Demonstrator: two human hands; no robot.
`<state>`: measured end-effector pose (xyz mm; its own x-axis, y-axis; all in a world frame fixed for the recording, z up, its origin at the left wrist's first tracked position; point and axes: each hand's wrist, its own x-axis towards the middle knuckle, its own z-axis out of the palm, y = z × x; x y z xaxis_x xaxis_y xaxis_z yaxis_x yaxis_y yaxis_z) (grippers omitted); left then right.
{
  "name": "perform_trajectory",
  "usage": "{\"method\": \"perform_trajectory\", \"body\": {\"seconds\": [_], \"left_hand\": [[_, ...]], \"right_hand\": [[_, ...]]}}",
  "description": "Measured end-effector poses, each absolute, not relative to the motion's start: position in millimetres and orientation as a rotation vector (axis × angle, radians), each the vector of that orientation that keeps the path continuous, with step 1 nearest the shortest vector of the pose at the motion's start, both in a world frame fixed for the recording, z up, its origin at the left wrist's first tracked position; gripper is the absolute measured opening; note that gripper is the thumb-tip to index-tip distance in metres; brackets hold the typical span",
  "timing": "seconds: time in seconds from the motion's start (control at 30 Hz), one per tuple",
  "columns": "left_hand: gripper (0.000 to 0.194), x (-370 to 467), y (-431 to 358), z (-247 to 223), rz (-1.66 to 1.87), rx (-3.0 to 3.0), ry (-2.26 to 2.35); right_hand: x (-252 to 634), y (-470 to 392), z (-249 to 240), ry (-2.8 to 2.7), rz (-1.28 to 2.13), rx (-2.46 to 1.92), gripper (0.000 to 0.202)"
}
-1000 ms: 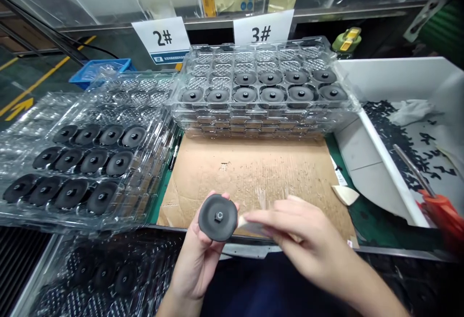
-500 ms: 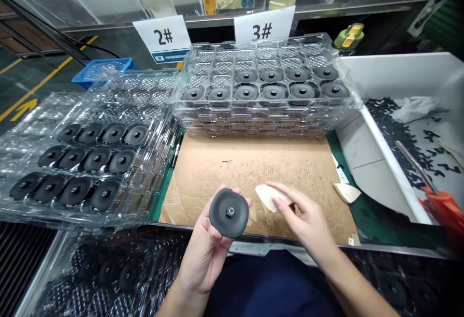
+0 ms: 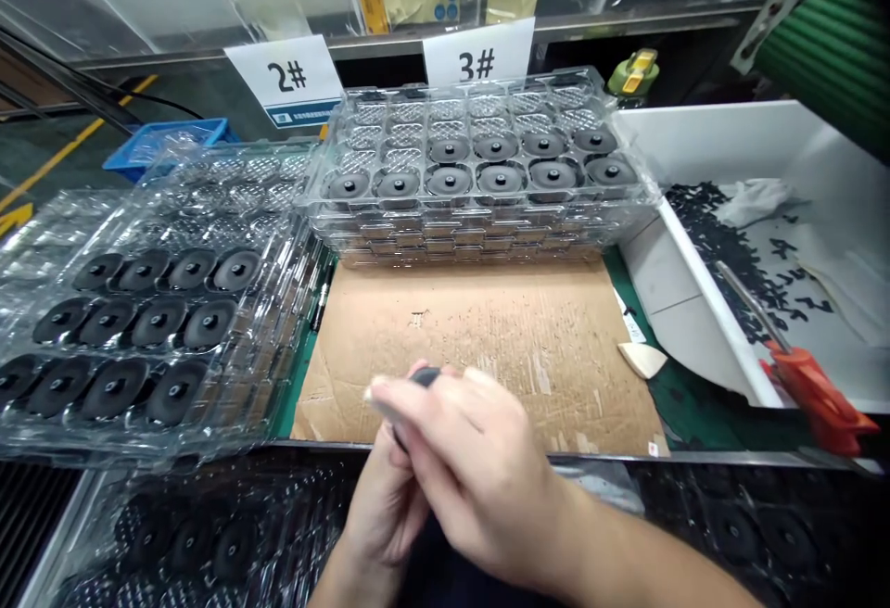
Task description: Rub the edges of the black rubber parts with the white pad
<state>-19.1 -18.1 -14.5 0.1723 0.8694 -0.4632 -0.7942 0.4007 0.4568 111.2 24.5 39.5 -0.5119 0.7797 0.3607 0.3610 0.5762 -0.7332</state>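
Observation:
My left hand (image 3: 382, 511) is closed on a round black plastic cap (image 3: 425, 374), tilted nearly edge-on above the cardboard's front edge. Over it lies my right hand (image 3: 487, 460), fingers curled and hiding most of the cap. Of the cream wedge-shaped pad (image 3: 368, 394) in my right hand, only a small pale tip shows by the fingers. A similar cream wedge (image 3: 642, 360) rests at the right edge of the cardboard sheet (image 3: 479, 321).
Clear trays (image 3: 479, 219) with black caps are stacked behind the cardboard; other clear trays (image 3: 229, 348) with caps stand left. On the right, a white bin (image 3: 702, 311) contains small black scraps. Orange-handled cutters (image 3: 813, 395) lean on its edge. A green ribbed hose (image 3: 827, 61) hangs upper right.
My right hand has moved left with the cream wedge onto the black cap. The cap has turned from face-up to nearly edge-on. The view has shifted slightly right.

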Motion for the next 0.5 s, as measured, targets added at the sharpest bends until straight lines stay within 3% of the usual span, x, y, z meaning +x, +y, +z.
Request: {"method": "perform_trajectory", "body": {"seconds": [0.1, 0.23, 0.3, 0.4, 0.5], "left_hand": [[0.052, -25, -18, -14, 1.190, 0.182, 0.727], [0.051, -22, -18, -11, 1.176, 0.181, 0.733], [0.046, -18, -17, -9, 1.118, 0.134, 0.701], [0.047, -18, -19, -8, 1.065, 0.131, 0.706], [0.056, -27, -23, -9, 1.082, 0.129, 0.682]], "right_hand": [[128, 15, 43, -2.188, 0.965, -0.902, 0.028], [137, 16, 47, -2.207, 0.657, -1.173, 0.030], [132, 27, 46, -2.272, 0.574, -0.928, 0.030], [130, 49, 34, -2.246, 0.742, -0.688, 0.030], [140, 60, 6, -1.977, 0.892, -1.147, 0.029]]}}
